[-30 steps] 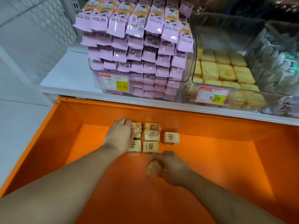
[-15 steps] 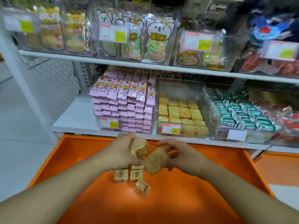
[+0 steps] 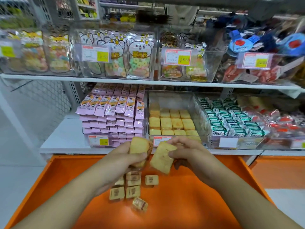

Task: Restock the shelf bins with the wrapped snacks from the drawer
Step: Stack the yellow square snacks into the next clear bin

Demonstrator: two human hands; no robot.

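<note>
Head: cakes (image 3: 133, 191) in orange drawer (image 3: 189, 204)

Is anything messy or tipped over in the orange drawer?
One wrapped snack lies tilted and apart at the front of the orange drawer, while the other snacks sit in a fairly neat group behind it. Nothing looks spilled or torn.

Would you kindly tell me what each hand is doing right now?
Left hand: grips wrapped cakes.
Right hand: pinches one wrapped cake.
</note>
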